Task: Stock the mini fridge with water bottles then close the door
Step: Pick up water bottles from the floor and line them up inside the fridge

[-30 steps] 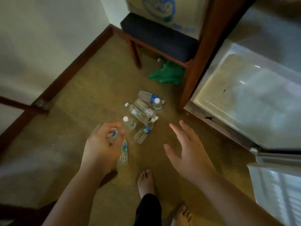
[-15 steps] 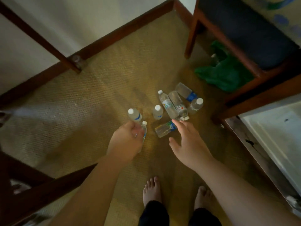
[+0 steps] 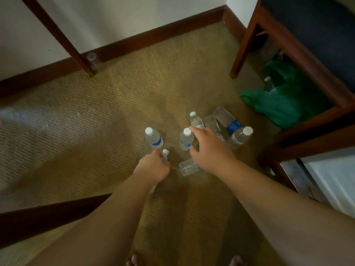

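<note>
Several clear water bottles with white caps sit in a cluster on the tan carpet. My left hand (image 3: 152, 167) is closed around one lying bottle (image 3: 164, 154), whose cap sticks out past my fingers. My right hand (image 3: 209, 148) hovers open over the cluster, fingers spread, covering part of a lying bottle (image 3: 188, 167) and touching an upright bottle (image 3: 186, 139). Another upright bottle with a blue label (image 3: 153, 138) stands left of it. More bottles (image 3: 239, 136) lie and stand to the right. The mini fridge's white edge (image 3: 336, 177) shows at the lower right.
A wooden chair with a dark seat (image 3: 299, 47) stands at the upper right, a green plastic bag (image 3: 278, 104) under it. A dark wooden leg (image 3: 63, 41) slants down at the upper left; another dark beam (image 3: 48, 214) crosses the lower left. A baseboard runs along the wall.
Both hands have dropped closer to the bottles. My right hand moved forward over the cluster. My left hand has closed tighter on the lying bottle. The view swung further left, away from the fridge.
</note>
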`<state>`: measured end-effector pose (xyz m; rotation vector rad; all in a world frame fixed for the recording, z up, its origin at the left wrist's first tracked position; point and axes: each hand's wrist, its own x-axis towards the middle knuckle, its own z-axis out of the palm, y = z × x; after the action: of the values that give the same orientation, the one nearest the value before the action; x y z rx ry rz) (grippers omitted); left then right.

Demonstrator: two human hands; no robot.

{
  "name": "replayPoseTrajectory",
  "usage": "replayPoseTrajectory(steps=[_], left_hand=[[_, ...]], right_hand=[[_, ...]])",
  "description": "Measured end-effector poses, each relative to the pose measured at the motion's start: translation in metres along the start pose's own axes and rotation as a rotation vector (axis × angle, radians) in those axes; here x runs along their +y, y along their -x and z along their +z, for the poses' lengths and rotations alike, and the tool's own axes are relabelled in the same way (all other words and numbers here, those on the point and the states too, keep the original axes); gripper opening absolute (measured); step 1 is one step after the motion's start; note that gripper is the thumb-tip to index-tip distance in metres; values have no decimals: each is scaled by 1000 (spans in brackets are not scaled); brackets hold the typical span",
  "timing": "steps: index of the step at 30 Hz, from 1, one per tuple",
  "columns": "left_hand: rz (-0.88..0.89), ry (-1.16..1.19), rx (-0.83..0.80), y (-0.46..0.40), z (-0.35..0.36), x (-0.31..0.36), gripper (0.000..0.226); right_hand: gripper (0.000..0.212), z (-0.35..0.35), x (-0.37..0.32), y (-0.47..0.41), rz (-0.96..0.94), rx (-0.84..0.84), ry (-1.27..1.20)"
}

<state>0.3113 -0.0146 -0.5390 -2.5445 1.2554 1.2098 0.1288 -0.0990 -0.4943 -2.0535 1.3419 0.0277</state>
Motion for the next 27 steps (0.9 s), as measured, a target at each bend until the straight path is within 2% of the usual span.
replayPoseTrajectory(steps=[9, 16, 20, 23, 27], left_hand=[[-50, -52, 69, -69, 59, -22, 52], [-126, -105, 105, -113, 92, -32, 61], [-137, -150, 125, -142, 111, -39, 63], [-113, -135, 129, -150, 124, -52, 66], [15, -81, 277, -117, 127, -60, 55]], right_hand=[[60, 46, 23, -70, -59, 14, 100], [28, 48, 49, -108, -181, -70, 358], [29, 45, 56, -115, -293, -67, 427], [24, 44, 57, -109, -302, -43, 370], [20, 46, 70, -78, -255, 67, 203]])
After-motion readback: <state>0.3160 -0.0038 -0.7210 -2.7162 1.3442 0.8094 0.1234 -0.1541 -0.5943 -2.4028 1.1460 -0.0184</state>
